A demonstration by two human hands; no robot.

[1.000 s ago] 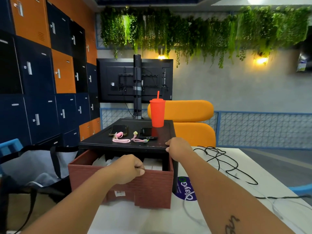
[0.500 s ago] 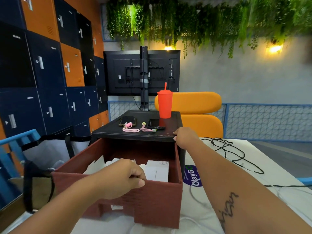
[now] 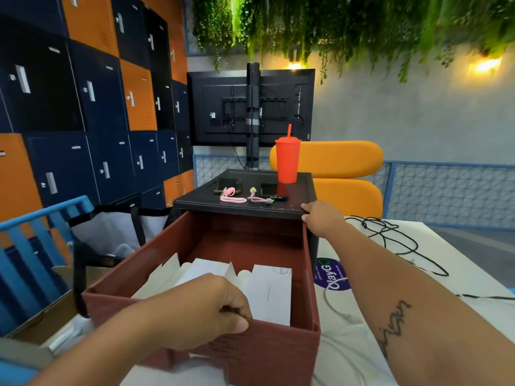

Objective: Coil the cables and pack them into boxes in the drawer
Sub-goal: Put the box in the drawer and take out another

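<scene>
A brown drawer (image 3: 281, 355) stands pulled far out of a black cabinet (image 3: 250, 210) on the white table. My left hand (image 3: 200, 310) grips the drawer's front rim, fingers curled over the edge. My right hand (image 3: 320, 218) holds the cabinet's front right corner, thumb under the top lip. Inside the drawer lie white boxes (image 3: 267, 291), some with open flaps. A loose black cable (image 3: 395, 240) sprawls over the table right of the cabinet. A white cable (image 3: 342, 316) lies on the table beside the drawer.
On the cabinet top stand a red cup with a straw (image 3: 288, 160), two phones (image 3: 227, 185) and pink straps (image 3: 234, 198). A blue chair (image 3: 41, 235) with a bag (image 3: 111, 232) is at the left. An orange seat (image 3: 345, 174) is behind. A purple sticker (image 3: 333, 274) marks the table.
My left hand has pulled the drawer much farther out toward me, uncovering the white boxes inside. My right hand stays on the cabinet's corner. The view has tilted downward and closer.
</scene>
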